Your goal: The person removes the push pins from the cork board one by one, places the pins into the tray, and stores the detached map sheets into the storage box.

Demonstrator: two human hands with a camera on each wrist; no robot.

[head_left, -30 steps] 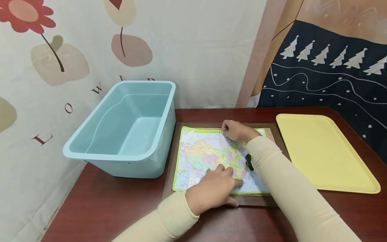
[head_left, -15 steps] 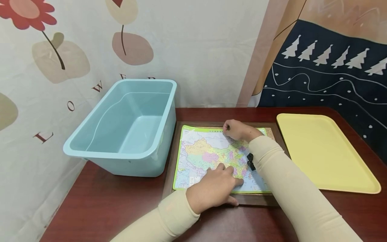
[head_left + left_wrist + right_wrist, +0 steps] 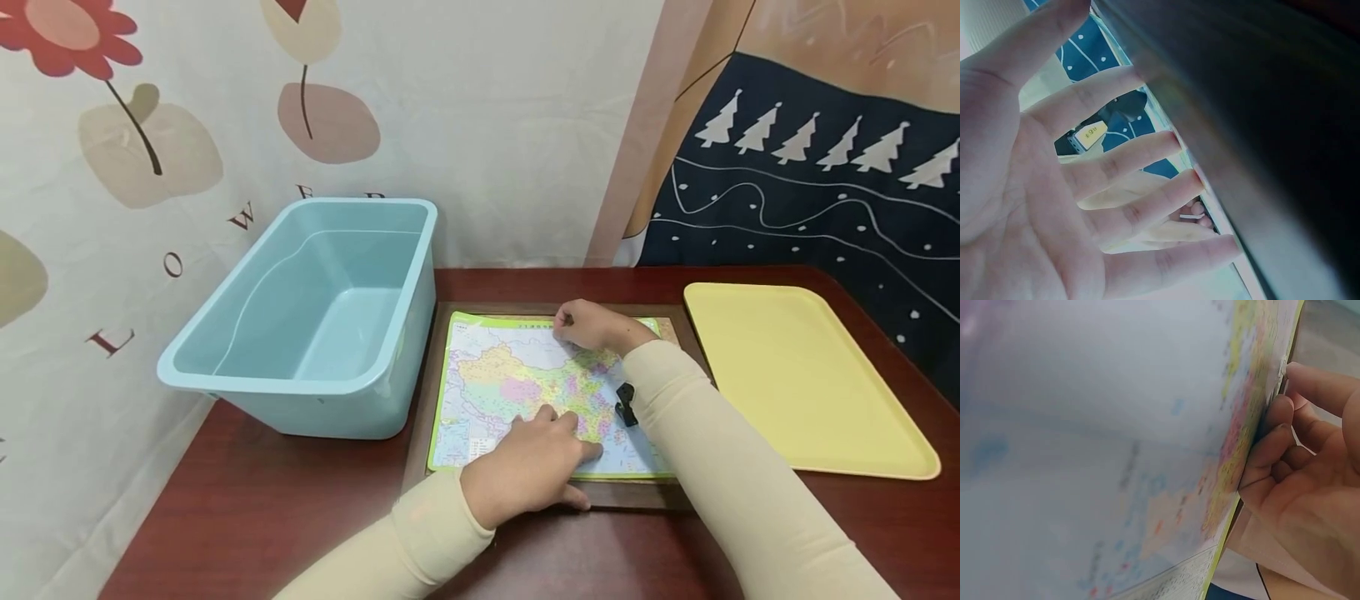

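A colourful map with a green border (image 3: 491, 375) lies over a cork board with a brown frame (image 3: 645, 497). My left hand (image 3: 534, 467) rests on its lower part, fingers spread, thumb at the frame's front edge. In the left wrist view, the fingertips (image 3: 1169, 144) touch the surface. My right hand (image 3: 592, 325) is at the map's top edge with curled fingers. Thumb and index finger pinch a small whitish thing (image 3: 1283, 369) against the edge in the right wrist view; its kind is too small to tell.
A light blue plastic bin (image 3: 300, 387) stands to the left of the board. To the right lies a yellow tray (image 3: 817, 375), partly behind the right sleeve (image 3: 735, 442). A black wrist device (image 3: 625, 405) sits at the right cuff. Behind the table (image 3: 300, 517) hang printed cloths.
Both hands stay in almost the same places. The right hand and forearm have shifted very slightly to the right; the map and board look unmoved.
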